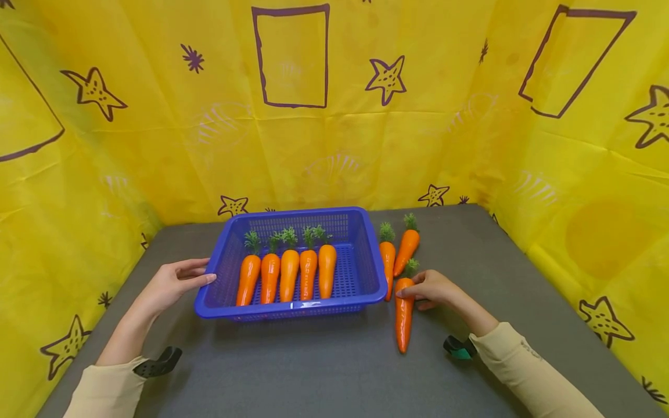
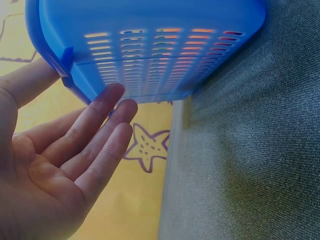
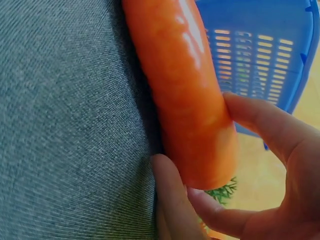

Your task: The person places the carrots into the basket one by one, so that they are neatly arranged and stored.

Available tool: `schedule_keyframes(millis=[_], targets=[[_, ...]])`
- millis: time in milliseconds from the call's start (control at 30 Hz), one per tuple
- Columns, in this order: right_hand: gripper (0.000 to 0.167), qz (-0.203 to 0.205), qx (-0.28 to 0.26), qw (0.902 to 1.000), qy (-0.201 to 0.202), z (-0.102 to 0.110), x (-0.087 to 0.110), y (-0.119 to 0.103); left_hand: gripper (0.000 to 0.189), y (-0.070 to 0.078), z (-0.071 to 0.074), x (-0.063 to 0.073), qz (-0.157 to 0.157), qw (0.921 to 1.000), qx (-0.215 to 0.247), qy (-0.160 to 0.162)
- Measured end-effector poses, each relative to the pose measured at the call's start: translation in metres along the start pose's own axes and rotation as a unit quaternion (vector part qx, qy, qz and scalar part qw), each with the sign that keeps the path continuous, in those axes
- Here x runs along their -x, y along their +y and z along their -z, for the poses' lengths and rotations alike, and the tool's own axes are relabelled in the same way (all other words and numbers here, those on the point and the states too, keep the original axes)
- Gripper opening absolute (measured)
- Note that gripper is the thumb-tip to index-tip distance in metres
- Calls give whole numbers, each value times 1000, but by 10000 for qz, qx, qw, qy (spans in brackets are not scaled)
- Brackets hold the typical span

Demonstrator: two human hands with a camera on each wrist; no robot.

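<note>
A blue plastic basket [image 1: 290, 307] stands on the grey table with several orange carrots [image 1: 289, 276] lined up inside, green tops toward the back. At its left side my left hand [image 1: 169, 284] holds the rim, thumb over the edge and the other fingers outside. The left wrist view shows those fingers loosely extended by the slotted wall [image 2: 145, 60]. My right hand [image 1: 434, 288] pinches a carrot [image 1: 403, 325] near its leafy end, thumb on one side and fingers on the other. That carrot lies on or just over the table, right of the basket; which one, I cannot tell.
Two more carrots, one [image 1: 387, 261] against the basket's right side and one [image 1: 407, 249] tilted beside it, lie behind the pinched carrot. Yellow patterned cloth [image 1: 334, 157] walls in the grey table [image 1: 313, 371] at the back and both sides.
</note>
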State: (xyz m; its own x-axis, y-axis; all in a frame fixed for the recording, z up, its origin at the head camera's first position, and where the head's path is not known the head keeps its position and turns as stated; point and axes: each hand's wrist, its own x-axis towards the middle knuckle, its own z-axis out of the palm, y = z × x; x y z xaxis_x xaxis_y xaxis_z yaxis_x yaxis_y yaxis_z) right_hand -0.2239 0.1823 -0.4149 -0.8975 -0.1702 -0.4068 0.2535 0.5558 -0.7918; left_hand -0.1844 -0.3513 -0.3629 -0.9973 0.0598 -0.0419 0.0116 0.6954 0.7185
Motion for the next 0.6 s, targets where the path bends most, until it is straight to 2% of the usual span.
schedule_keyframes(millis=[133, 300, 367, 433, 600], targets=[[47, -20, -88, 10000, -2, -1, -1, 0, 67, 0, 0, 0, 7, 10000, 13, 4], [32, -13, -466, 9987, -195, 1, 0, 1, 67, 0, 0, 0, 2, 10000, 11, -1], [31, 17, -602, 9977, -317, 2, 1, 1, 67, 0, 0, 0, -4, 10000, -5, -5], [35, 23, -740, 9965, -380, 3, 1, 3, 67, 0, 0, 0, -4, 10000, -17, -11], [59, 42, -962, 9946, -388, 9, 2, 4, 68, 1, 0, 1, 19, 10000, -33, -20]])
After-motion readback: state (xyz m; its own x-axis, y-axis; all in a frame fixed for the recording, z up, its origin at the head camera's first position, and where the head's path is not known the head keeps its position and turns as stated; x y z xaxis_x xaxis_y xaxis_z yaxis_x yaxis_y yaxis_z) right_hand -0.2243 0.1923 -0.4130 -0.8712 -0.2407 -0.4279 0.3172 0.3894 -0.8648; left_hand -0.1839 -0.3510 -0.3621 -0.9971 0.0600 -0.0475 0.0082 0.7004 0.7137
